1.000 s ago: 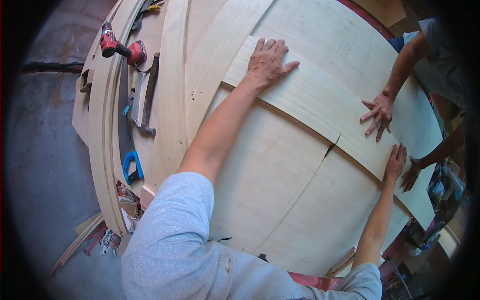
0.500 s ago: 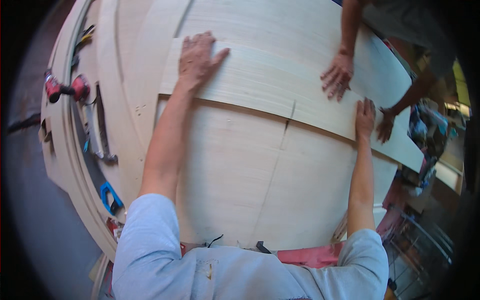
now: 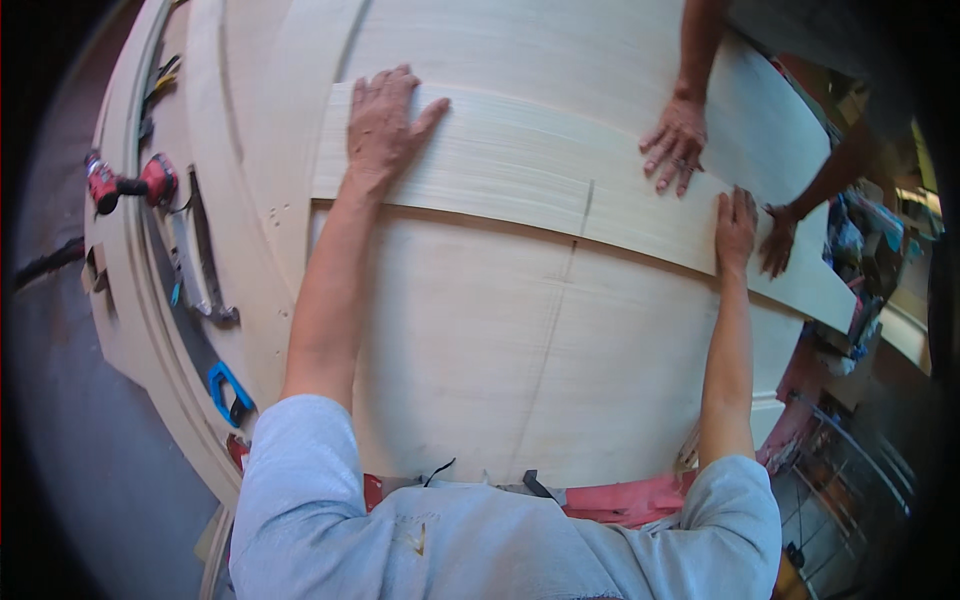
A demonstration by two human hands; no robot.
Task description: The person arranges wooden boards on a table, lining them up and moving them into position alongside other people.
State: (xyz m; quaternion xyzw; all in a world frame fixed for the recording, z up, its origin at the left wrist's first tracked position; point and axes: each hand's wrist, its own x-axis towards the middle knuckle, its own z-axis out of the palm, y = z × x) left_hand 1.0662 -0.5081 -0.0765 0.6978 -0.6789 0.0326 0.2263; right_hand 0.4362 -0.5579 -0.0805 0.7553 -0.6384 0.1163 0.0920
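From here I see the left hand [image 3: 383, 132] spread flat atop the pale wooden board [image 3: 510, 163], which runs rightward beneath the right hand [image 3: 736, 232], fingers straight; nearer than both lies a wooden panel [image 3: 455, 330].

Board [image 3: 500, 165] across panel [image 3: 450, 330], hammer [image 3: 206, 250] left of both, drill [image 3: 130, 186] left of hammer, saw handle [image 3: 214, 385] nearer the person
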